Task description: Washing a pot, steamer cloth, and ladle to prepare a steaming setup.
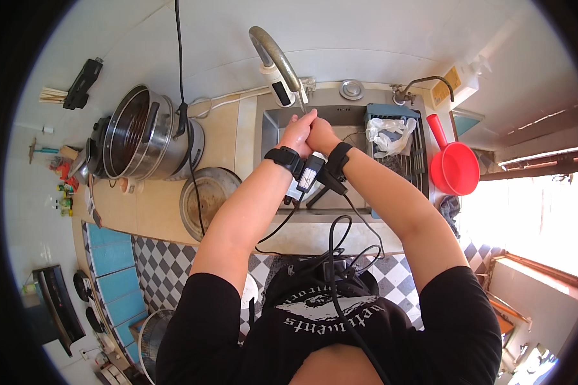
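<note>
My left hand [296, 131] and my right hand [322, 132] press together over the stainless steel sink [334, 115]. A thin stream of water [302, 103] falls onto them from the curved tap spout [275, 50]. Their palms and most fingers are hidden against each other, so whether anything lies between them does not show. Each wrist wears a black strap [285, 157] with a cabled device; the device on the left wrist [310, 174] bears a label. Below the hands, partly covered by the wrists, a dark handle [318, 197] sits in the basin.
Right in the sink stands a blue-grey drain rack [416, 161] with a white plastic bag [390, 132]. Beside it is a red dipper [455, 168]. A second tap [426, 84] juts from the wall. Leftward are a round lid [209, 197], a steel steamer pot [161, 134] and a hanging cable [178, 57].
</note>
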Demonstrator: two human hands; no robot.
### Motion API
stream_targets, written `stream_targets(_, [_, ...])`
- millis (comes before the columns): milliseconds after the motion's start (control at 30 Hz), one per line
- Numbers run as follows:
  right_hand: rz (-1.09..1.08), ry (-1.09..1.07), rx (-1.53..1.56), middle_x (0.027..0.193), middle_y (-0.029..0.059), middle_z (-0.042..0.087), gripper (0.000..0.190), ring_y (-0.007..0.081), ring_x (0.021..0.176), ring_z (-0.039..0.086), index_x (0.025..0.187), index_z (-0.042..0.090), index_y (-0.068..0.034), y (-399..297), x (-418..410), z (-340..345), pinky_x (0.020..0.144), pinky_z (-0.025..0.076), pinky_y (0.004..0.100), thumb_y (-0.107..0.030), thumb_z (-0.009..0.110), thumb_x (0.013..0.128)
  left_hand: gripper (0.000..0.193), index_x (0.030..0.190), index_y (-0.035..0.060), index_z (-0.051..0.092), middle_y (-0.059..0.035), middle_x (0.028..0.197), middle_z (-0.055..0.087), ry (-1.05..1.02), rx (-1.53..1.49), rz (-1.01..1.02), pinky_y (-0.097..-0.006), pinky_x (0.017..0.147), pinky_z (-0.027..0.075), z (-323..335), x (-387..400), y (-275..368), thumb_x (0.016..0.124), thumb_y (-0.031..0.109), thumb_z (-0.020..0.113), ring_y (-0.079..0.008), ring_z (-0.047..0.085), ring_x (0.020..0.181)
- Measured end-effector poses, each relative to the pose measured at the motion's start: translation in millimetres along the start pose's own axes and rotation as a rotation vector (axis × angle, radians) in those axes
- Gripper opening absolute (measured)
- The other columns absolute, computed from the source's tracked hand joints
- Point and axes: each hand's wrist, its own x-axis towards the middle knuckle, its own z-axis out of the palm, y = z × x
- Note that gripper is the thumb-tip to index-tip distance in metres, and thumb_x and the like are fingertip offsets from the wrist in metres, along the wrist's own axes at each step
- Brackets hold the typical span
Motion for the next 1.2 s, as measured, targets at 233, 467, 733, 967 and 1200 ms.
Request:
stream_targets(233, [-0.019,0.012,0.392,0.092,0.0175,0.062,0.022,0.0284,0.084,0.06,0.097,0.058,-0.001,-0.6,18.0,-2.0,0.072,0.047,0.0382,-0.014,0.054,0.08,0.014,0.094,0.0079,0.05,-0.0072,0.093,0.055,-0.128,-0.043,0.023,-0.0413,0.08,0.045,16.6,-14.7,15.5,0.088,0.02,0.053,-0.0238,0.054,0.087])
stream_targets(467, [0.213,-0.271,1.289,0.083,0.0076,0.059,0.016,0.015,0.072,0.056,0.096,0.057,-0.001,-16.4,9.2,-10.5,0.062,0.045,0.0255,-0.002,0.046,0.084,0.012,0.092,0.0118,0.052,-0.0058,0.09,0.057,-0.206,-0.026,-0.08,-0.0468,0.078,0.045,-7.4,-9.5,26.1,0.089,0.022,0.048,-0.0213,0.055,0.086])
stream_targets(733, [0.069,-0.351,0.615,0.065,0.0052,0.055,0.015,0.0127,0.053,0.05,0.084,0.055,-0.001,-9.3,21.2,-19.5,0.045,0.04,0.0252,-0.008,0.042,0.086,0.015,0.093,0.0112,0.052,-0.0055,0.089,0.056,-0.243,0.102,-0.163,-0.0539,0.083,0.043,-19.1,-12.2,31.8,0.088,0.026,0.052,-0.022,0.055,0.084])
stream_targets(967, [0.104,-0.219,0.037,0.088,0.0154,0.064,0.023,0.0299,0.08,0.061,0.094,0.063,-0.004,113.1,-6.5,-15.1,0.072,0.048,0.0351,-0.015,0.048,0.082,0.071,0.13,0.0074,0.031,-0.0144,0.129,0.034,0.071,0.539,-0.307,-0.057,0.089,0.037,-78.9,5.0,-8.6,0.075,0.034,0.069,-0.0311,0.026,0.124])
stream_targets(1200, [0.371,-0.171,0.284,0.089,0.0114,0.064,0.025,0.0185,0.078,0.061,0.102,0.06,-0.001,161.2,-87.1,-32.0,0.067,0.048,0.0296,-0.011,0.056,0.08,0.095,0.141,0.0111,0.004,-0.0145,0.137,0.029,0.108,0.876,-0.385,-0.0573,0.093,0.031,-135.2,62.4,-53.7,0.074,0.023,0.07,-0.0363,0.025,0.127])
